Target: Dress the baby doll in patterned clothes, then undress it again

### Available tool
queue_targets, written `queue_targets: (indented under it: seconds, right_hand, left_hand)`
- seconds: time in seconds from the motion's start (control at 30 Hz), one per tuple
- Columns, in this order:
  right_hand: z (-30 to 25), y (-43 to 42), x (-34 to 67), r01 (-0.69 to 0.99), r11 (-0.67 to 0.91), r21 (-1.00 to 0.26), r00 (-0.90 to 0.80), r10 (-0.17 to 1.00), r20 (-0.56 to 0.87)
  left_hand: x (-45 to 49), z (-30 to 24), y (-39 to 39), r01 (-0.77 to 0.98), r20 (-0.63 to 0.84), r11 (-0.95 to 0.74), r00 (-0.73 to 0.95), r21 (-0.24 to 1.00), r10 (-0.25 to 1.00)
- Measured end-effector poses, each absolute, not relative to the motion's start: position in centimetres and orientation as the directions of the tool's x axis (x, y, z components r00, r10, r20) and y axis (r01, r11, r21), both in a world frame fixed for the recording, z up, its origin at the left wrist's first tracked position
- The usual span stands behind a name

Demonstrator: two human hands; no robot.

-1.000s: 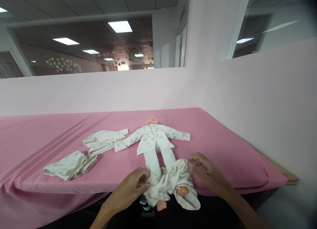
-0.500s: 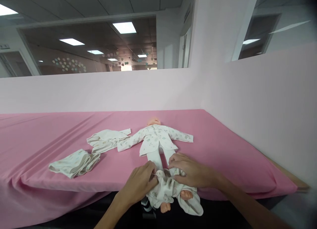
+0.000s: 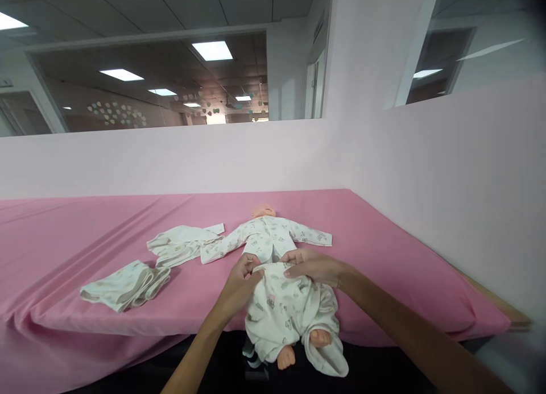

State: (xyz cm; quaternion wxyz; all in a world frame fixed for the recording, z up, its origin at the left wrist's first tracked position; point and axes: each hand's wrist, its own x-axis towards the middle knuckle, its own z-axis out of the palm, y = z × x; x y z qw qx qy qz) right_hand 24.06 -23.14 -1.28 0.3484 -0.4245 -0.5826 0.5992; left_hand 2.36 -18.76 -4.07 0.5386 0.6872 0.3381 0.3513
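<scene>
A baby doll (image 3: 264, 211) lies on its back on the pink sheet (image 3: 384, 269), its head toward the wall. It wears a white printed jacket (image 3: 268, 232) with both sleeves spread. White printed baby pants (image 3: 281, 311) cover its legs, and both bare feet (image 3: 286, 357) stick out at the bottom. My left hand (image 3: 241, 280) pinches the waistband at its left side. My right hand (image 3: 313, 266) grips the same waistband at the right, close to the jacket's hem. Cloth hangs loose around the foot on the right.
Left of the doll lie a crumpled white garment (image 3: 183, 243) and a folded printed cloth (image 3: 125, 286). A pale wall (image 3: 213, 161) with windows rises behind the bed and along its right side. The sheet drapes over the front edge.
Both hands have moved up the doll's legs, drawing the bunched pants from the shins to the jacket's hem. The white legs above them are now covered.
</scene>
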Motion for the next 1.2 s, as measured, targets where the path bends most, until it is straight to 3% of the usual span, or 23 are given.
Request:
queue_targets:
  seconds: [0.13, 0.23, 0.37, 0.63, 0.73, 0.93, 1.07, 1.2]
  right_hand:
    - [-1.9, -22.4, 27.3, 0.422, 0.075, -0.903, -0.275, 0.960, -0.049]
    - [-3.0, -22.0, 29.1, 0.521, 0.068, -0.851, -0.255, 0.964, -0.079]
    - [-4.8, -21.7, 29.7, 0.473, 0.016, -0.881, -0.226, 0.969, -0.104]
    - [-6.6, -20.3, 29.8, 0.356, 0.072, -0.932, -0.128, 0.991, 0.028]
    - [-7.2, -19.8, 30.1, 0.371, 0.061, -0.926, -0.103, 0.994, 0.025]
    - [-7.8, -17.7, 29.4, 0.291, 0.130, -0.948, 0.040, 0.988, 0.148]
    - [-8.5, -16.9, 29.0, 0.198, 0.124, -0.972, 0.050, 0.989, 0.137]
    - [-9.5, -17.5, 29.7, 0.163, 0.082, -0.983, 0.042, 0.995, 0.090]
  left_hand:
    - [1.0, -4.1, -17.7, 0.095, 0.066, -0.143, 0.557, 0.985, 0.828]
    - [0.4, -4.6, -17.0, 0.131, 0.043, -0.150, 0.597, 0.980, 0.801]
    - [0.3, -5.4, -16.3, 0.104, 0.034, -0.123, 0.612, 0.987, 0.790]
    - [0.5, -4.2, -14.9, 0.189, 0.031, -0.169, 0.574, 0.967, 0.819]
    - [0.9, -4.0, -14.4, 0.191, 0.067, -0.198, 0.535, 0.961, 0.842]
    - [2.4, -5.4, -12.8, 0.216, 0.222, -0.310, 0.352, 0.926, 0.909]
    - [2.6, -6.4, -12.0, 0.239, 0.273, -0.345, 0.288, 0.908, 0.918]
    - [1.3, -7.2, -12.1, 0.217, 0.199, -0.268, 0.293, 0.938, 0.935]
